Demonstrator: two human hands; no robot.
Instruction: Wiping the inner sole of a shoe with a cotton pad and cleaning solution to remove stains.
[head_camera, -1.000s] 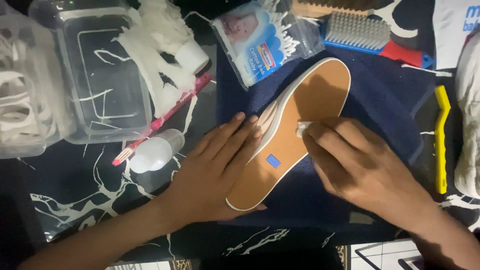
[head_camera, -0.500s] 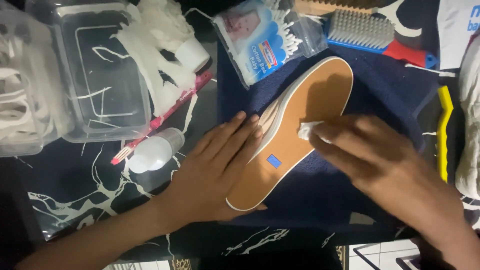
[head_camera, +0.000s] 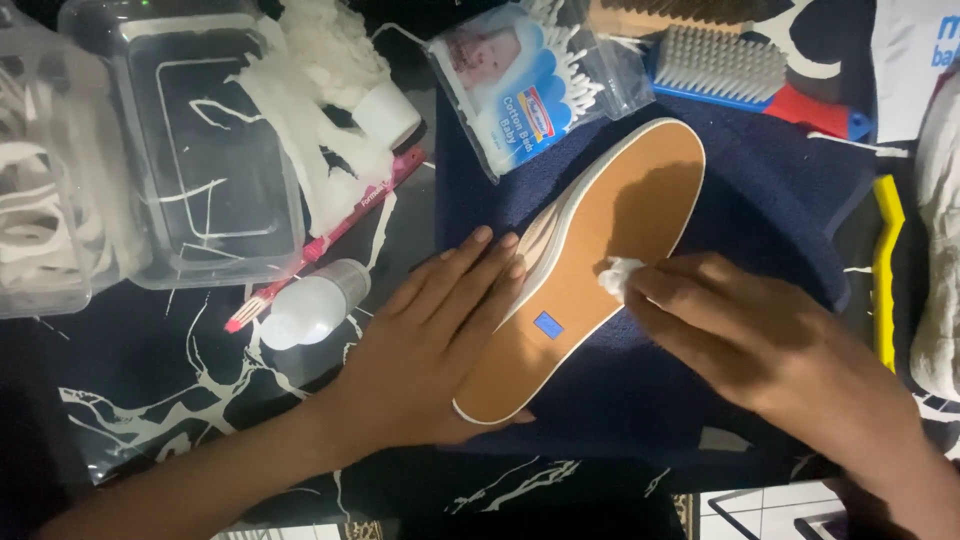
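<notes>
two hands work on a shoe (head_camera: 590, 270) lying sole-up on a dark blue towel (head_camera: 770, 200) on the counter. the left hand (head_camera: 430, 340) lies flat, fingers apart, pinning its side. the right hand (head_camera: 740, 330) pinches a white wad (head_camera: 618, 275) against the tan sole's middle, lower than half a second ago; the toe and heel look unwiped yet.

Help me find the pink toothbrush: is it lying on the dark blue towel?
No, the pink toothbrush lies on the black marbled table, left of the dark blue towel, beside the small white bottle.
</notes>
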